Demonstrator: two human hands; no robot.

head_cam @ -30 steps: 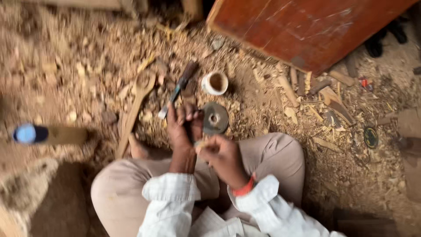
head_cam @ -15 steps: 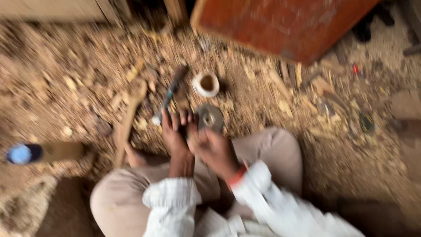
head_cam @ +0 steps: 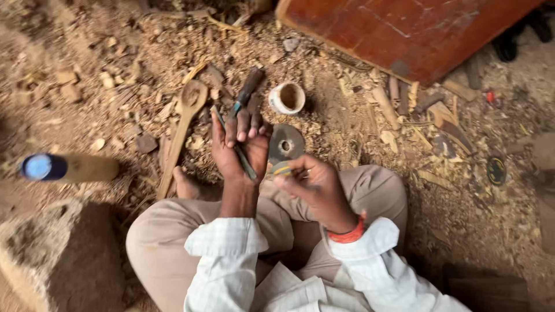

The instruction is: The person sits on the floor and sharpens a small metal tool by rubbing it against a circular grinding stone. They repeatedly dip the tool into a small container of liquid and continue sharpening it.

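Note:
I sit cross-legged on ground covered in wood chips. My left hand (head_cam: 238, 147) is palm up, with its fingers curled over a thin metal tool (head_cam: 247, 166) that lies slanted across the palm. My right hand (head_cam: 315, 184), with a red band at the wrist, pinches a small round yellowish piece (head_cam: 281, 169) just beside the left palm. A grey disc with a centre hole (head_cam: 287, 143) lies on the ground right behind both hands.
A carved wooden spoon (head_cam: 182, 128) lies to the left. A dark-handled tool (head_cam: 248, 88) and a small white ring-shaped cup (head_cam: 287, 97) lie beyond the hands. A red board (head_cam: 404, 32) leans at the top right. At left are a blue-capped cylinder (head_cam: 63, 167) and a stone (head_cam: 58, 254).
The hands stay close together above my knees. The view has steadied after a blurred shift, and the right hand's small piece sits nearer the left palm.

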